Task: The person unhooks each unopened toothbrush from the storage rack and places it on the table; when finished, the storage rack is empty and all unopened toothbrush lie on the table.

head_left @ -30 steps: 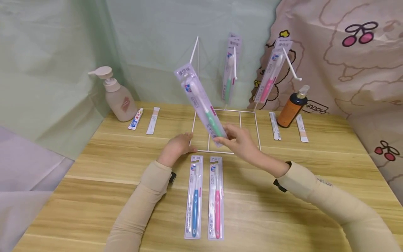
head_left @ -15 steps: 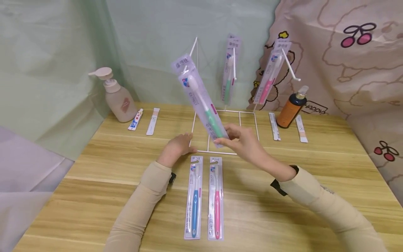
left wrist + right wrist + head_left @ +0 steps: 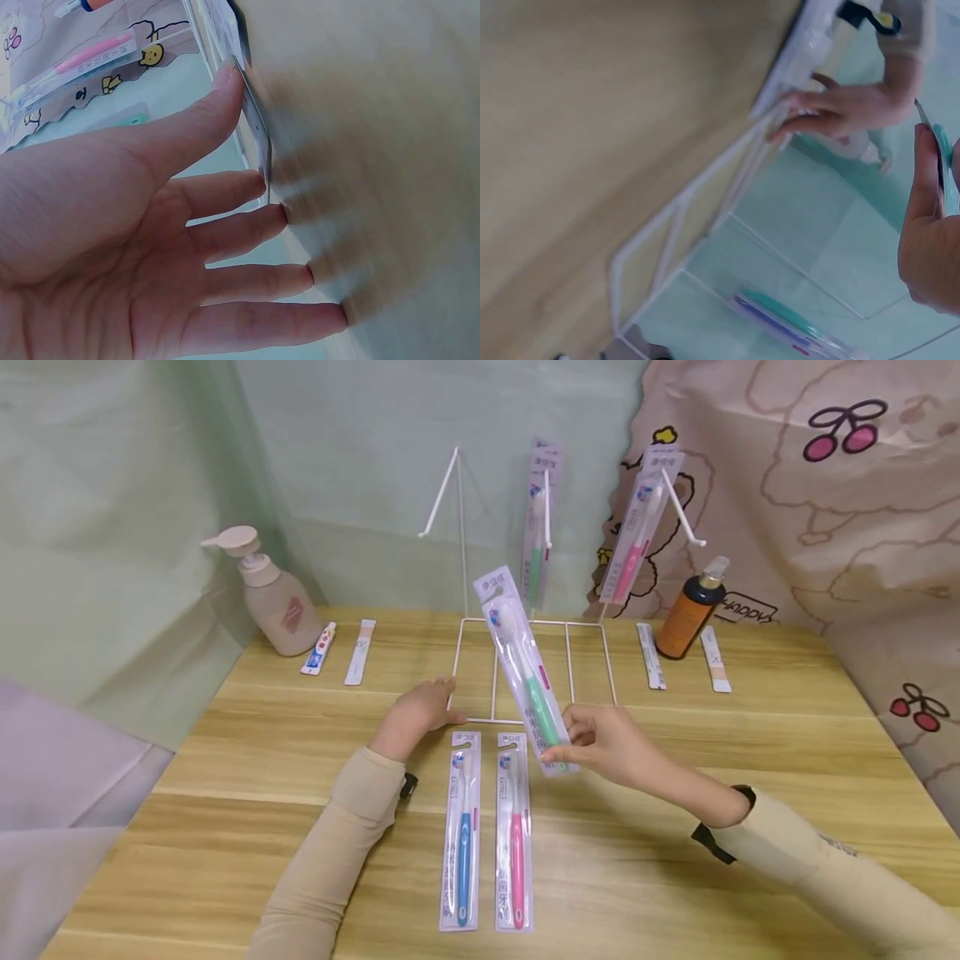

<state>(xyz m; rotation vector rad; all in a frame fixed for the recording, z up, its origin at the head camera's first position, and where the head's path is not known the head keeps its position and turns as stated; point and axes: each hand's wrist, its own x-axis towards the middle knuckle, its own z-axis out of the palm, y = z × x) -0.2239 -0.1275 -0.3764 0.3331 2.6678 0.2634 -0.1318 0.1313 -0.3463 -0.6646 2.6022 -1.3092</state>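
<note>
My right hand (image 3: 622,743) pinches the lower end of a packaged green toothbrush (image 3: 522,660) between thumb and fingers. The pack tilts up to the left, above the white wire rack's base (image 3: 491,721). My left hand (image 3: 416,714) rests at the base's front left corner; in the left wrist view its fingers (image 3: 255,324) lie straight and spread, tips at the tabletop, thumb at the wire. The left hook (image 3: 438,493) is bare. A packaged green toothbrush (image 3: 534,568) hangs on the middle hook, a pink one (image 3: 633,556) on the right.
Packaged blue (image 3: 463,868) and pink (image 3: 517,868) toothbrushes lie in front of the rack. At the left stand a pump bottle (image 3: 281,610), a small toothpaste tube (image 3: 318,649) and a sachet (image 3: 360,652). Right of the rack are an orange bottle (image 3: 681,622) and two sachets (image 3: 651,656).
My right hand has moved down and to the right with the green toothbrush pack, away from the left hook, which now shows fully. My left hand has stayed at the rack's corner.
</note>
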